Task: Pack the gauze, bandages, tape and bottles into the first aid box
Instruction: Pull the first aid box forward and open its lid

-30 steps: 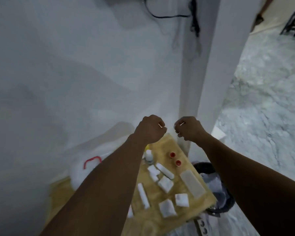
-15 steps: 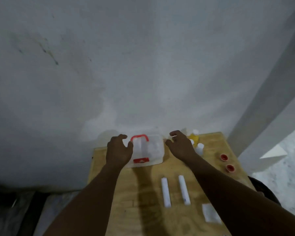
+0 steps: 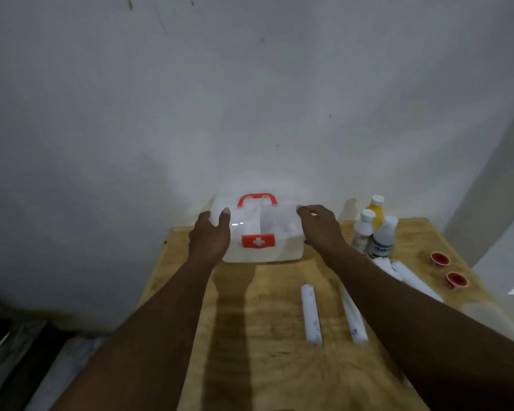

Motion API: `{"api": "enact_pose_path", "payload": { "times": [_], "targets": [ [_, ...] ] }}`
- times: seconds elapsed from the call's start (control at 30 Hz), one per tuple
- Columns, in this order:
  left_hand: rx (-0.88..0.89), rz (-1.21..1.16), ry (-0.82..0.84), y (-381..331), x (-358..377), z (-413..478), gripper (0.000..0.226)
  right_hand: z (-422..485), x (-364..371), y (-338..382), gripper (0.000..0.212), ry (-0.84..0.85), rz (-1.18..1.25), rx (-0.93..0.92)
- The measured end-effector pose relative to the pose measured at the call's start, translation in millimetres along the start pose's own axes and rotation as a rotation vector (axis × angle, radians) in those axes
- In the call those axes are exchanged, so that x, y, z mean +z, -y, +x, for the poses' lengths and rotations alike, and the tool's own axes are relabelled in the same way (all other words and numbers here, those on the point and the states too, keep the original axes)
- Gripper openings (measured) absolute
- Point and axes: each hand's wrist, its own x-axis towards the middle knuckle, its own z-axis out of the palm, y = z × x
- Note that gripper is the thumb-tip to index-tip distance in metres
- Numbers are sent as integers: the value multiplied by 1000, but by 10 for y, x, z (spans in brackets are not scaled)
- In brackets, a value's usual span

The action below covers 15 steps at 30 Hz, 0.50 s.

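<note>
The first aid box (image 3: 279, 232), translucent with a red handle (image 3: 257, 200) and a red latch (image 3: 258, 241), stands at the back of the table (image 3: 250, 336), in the centre of the frame. The left hand (image 3: 209, 238) grips its left end and the right hand (image 3: 321, 229) its right end. Three bottles (image 3: 383, 238) stand right of the box. Two white rolls (image 3: 311, 314) lie at lower centre, with more rolls (image 3: 410, 277) and two red caps (image 3: 439, 258) towards the right edge.

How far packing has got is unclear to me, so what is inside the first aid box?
Through the cloudy walls of the first aid box, white lumps show at right; what they are is unclear. The left hand and right hand cover both ends.
</note>
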Motion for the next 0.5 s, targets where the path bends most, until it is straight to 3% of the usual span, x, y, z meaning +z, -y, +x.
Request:
{"api": "enact_pose_path", "payload": {
  "times": [0.17, 0.33, 0.5],
  "targets": [
    [108, 38, -69, 76, -337, -399, 71, -515, -28, 107, 72, -8, 11, -114],
    [132, 51, -104, 218, -919, -797, 78, -1244, -22, 226, 58, 13, 2, -195],
    [124, 37, -56, 477, -1176, -1164, 84, -1724, 1, 74, 50, 90, 27, -144]
  ]
}}
